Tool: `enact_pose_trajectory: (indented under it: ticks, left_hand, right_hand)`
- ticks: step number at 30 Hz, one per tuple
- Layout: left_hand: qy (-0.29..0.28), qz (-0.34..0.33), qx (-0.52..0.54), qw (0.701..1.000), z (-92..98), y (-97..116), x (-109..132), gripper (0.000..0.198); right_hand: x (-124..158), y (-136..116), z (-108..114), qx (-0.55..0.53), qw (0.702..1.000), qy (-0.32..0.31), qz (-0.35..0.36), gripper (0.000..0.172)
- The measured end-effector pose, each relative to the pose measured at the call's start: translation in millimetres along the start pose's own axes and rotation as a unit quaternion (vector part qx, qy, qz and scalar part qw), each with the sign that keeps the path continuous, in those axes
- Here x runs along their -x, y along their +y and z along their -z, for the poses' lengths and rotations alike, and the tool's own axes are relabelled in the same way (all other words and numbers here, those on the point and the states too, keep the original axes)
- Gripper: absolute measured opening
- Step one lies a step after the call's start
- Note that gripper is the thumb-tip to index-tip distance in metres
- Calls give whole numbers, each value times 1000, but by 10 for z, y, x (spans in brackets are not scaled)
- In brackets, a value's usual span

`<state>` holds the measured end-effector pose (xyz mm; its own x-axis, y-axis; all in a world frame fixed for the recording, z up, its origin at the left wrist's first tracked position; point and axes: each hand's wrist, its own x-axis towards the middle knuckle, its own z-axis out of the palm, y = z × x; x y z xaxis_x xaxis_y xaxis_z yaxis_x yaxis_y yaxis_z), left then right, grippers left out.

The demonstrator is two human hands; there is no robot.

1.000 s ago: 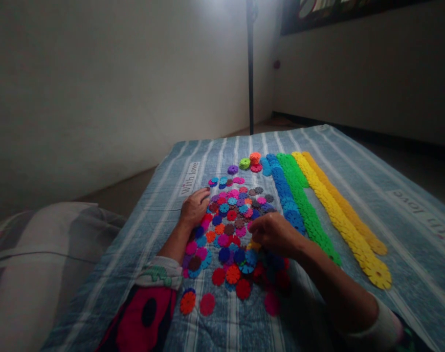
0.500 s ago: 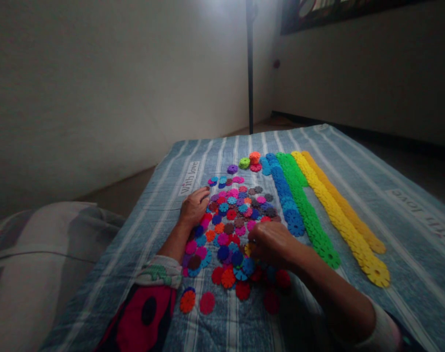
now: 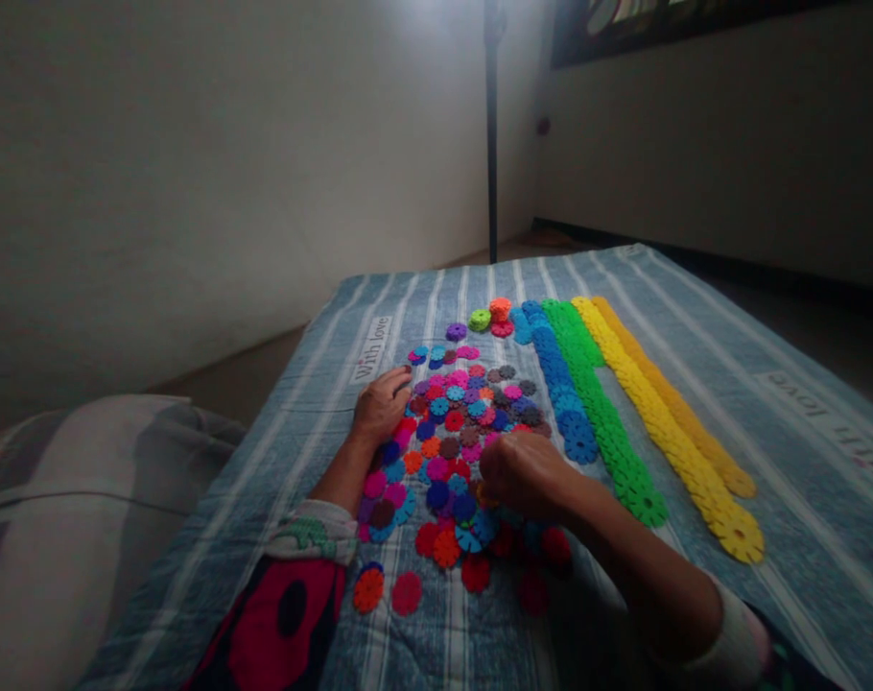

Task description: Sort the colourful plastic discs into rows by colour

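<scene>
A loose pile of notched plastic discs in mixed colours (image 3: 454,420) lies on the striped cloth between my hands. My left hand (image 3: 381,408) rests along the pile's left edge, its fingers stretched out and nothing in them. Over the right side of the pile, my right hand (image 3: 529,472) has its fingers curled down among the discs. Whatever those fingertips hold is hidden behind the hand. To the right run overlapping rows of discs: a blue row (image 3: 555,374), a green row (image 3: 601,422), a yellow row (image 3: 667,437) and a darker yellow row (image 3: 702,437).
Small stacks stand beyond the pile: an orange stack (image 3: 500,309), a lime green stack (image 3: 480,320) and a purple stack (image 3: 456,332). A dark pole (image 3: 492,144) rises behind the cloth's far edge. Grey and white bedding (image 3: 106,499) lies on the left.
My right hand has shifted slightly left over the pile. My left hand stays where it was, and the rows look the same.
</scene>
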<state>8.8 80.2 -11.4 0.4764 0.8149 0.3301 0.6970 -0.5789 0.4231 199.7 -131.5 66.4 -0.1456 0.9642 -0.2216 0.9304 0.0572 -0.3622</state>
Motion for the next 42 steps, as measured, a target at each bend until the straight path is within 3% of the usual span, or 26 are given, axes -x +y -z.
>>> enact_pose_trajectory:
  ticks: [8,14,25,34,38,42]
  left_hand:
    - [6,0,-9,1000,-22,-25,-12,33]
    - [-6,-17,-44,999,-41,-45,-7,35]
    - [-24,-62,-126,990,-40,-54,-25,36]
    - [-32,-123,-189,974,-83,-242,-154,48]
    - [-29,-136,-204,969,-121,-300,-183,49]
    - [-23,-149,-207,967,-119,-283,-186,51]
  right_hand:
    - [49,172,-3,-226,971,76,-1,16]
    - [165,289,0,-282,952,116,16,14]
    - [635,575,116,-243,955,168,23,20]
    - [1367,1289,283,-149,960,220,-93,22]
    - [1676,1548,300,-108,957,218,-158,22]
    - [1815,1713,265,-79,957,199,-195,28]
